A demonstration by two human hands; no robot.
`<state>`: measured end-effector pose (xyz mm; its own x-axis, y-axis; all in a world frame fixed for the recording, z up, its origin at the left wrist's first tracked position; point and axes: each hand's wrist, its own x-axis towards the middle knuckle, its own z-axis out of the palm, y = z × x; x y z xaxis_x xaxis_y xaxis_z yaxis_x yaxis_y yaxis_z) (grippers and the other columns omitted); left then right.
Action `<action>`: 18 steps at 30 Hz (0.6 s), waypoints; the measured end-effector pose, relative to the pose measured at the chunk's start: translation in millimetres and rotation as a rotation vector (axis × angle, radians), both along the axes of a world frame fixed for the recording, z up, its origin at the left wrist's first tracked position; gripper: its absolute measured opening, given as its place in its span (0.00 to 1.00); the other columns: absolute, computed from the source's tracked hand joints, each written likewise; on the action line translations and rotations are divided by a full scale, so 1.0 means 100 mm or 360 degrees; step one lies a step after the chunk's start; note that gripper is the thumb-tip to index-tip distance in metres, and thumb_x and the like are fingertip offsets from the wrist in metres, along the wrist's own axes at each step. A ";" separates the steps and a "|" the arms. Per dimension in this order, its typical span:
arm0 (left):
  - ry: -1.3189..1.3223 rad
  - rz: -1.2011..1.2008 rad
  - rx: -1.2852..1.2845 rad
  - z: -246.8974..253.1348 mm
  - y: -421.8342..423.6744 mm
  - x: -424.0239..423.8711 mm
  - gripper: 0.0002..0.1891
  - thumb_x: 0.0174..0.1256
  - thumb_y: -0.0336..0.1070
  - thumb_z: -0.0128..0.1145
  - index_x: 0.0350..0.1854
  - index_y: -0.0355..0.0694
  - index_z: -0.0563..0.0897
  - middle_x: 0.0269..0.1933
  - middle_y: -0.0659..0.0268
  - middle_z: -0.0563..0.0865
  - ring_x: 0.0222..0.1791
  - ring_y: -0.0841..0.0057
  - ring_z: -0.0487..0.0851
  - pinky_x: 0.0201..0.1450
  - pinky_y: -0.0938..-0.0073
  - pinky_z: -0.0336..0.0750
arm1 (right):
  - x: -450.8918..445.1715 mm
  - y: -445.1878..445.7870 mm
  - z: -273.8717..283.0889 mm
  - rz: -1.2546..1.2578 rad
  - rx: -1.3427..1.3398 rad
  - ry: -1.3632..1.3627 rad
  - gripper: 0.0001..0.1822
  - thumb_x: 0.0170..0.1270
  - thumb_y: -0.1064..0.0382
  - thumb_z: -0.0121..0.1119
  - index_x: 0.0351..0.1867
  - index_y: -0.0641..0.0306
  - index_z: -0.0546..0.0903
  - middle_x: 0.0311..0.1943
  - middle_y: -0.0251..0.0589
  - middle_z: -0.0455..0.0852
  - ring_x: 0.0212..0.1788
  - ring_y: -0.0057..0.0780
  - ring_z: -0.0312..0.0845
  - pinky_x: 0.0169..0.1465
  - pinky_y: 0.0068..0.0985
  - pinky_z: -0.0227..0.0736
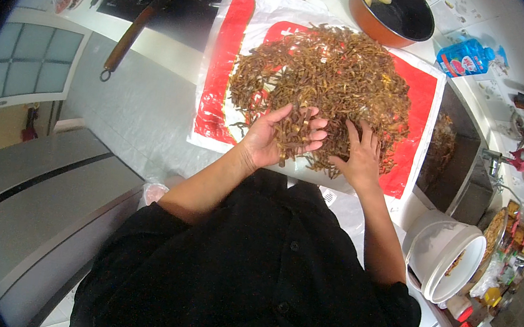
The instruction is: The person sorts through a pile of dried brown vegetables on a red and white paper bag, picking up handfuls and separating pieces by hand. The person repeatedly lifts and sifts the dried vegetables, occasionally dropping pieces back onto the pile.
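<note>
Brown dried strips [342, 70], perhaps a dried vegetable, lie spread in a wide heap on a red and white plastic sheet [425, 95] on the counter. My left hand [270, 140] is palm up at the near edge of the heap, its fingers curled around a small bunch of the strips. To its right, my right hand [363, 159] rests palm down on the heap with fingers spread; whether strips lie beneath its palm is hidden.
An orange pot [372, 22] with yellowish pieces stands behind the sheet, beside a blue bottle [466, 58]. A wooden-handled pan [132, 37] sits on the stove at left. Right are a sink [453, 162] and a white bucket [443, 264].
</note>
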<state>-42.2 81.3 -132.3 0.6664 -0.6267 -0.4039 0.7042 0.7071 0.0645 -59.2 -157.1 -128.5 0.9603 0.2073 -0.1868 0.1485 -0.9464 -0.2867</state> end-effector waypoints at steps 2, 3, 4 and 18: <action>0.0029 -0.0004 0.0122 0.00 0.03 -0.01 0.25 0.78 0.52 0.41 0.65 0.38 0.72 0.58 0.52 0.82 0.55 0.59 0.83 0.62 0.57 0.77 | 0.07 -0.01 -0.12 -0.0001 0.0093 -0.0108 0.43 0.45 0.59 0.77 0.66 0.54 0.70 0.66 0.48 0.65 0.66 0.52 0.62 0.65 0.47 0.65; 0.0045 -0.0007 0.0180 -0.01 0.05 -0.01 0.25 0.78 0.52 0.41 0.65 0.38 0.72 0.57 0.53 0.83 0.53 0.60 0.83 0.61 0.57 0.77 | 0.11 0.00 -0.13 -0.0002 0.0137 -0.0161 0.41 0.45 0.60 0.77 0.65 0.55 0.72 0.65 0.48 0.65 0.66 0.52 0.62 0.65 0.47 0.65; 0.0064 0.0007 0.0198 -0.05 0.08 -0.02 0.25 0.78 0.52 0.42 0.64 0.38 0.72 0.55 0.53 0.83 0.51 0.60 0.84 0.60 0.58 0.78 | 0.14 0.03 -0.09 -0.0019 0.0198 -0.0190 0.35 0.45 0.63 0.76 0.59 0.57 0.75 0.61 0.49 0.68 0.63 0.53 0.64 0.64 0.45 0.67; 0.0220 0.0052 0.0424 -0.31 0.32 -0.16 0.21 0.77 0.51 0.42 0.62 0.44 0.74 0.51 0.60 0.85 0.44 0.65 0.84 0.43 0.67 0.78 | 0.39 0.01 -0.27 -0.0087 0.0373 -0.0107 0.35 0.44 0.66 0.75 0.57 0.59 0.75 0.62 0.50 0.65 0.65 0.57 0.60 0.67 0.42 0.65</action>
<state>-58.1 113.3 -162.8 0.6117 -0.4659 -0.6393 0.6965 0.7004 0.1560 -20.0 -156.2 -155.8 0.9799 0.1849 -0.0754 0.1250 -0.8626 -0.4903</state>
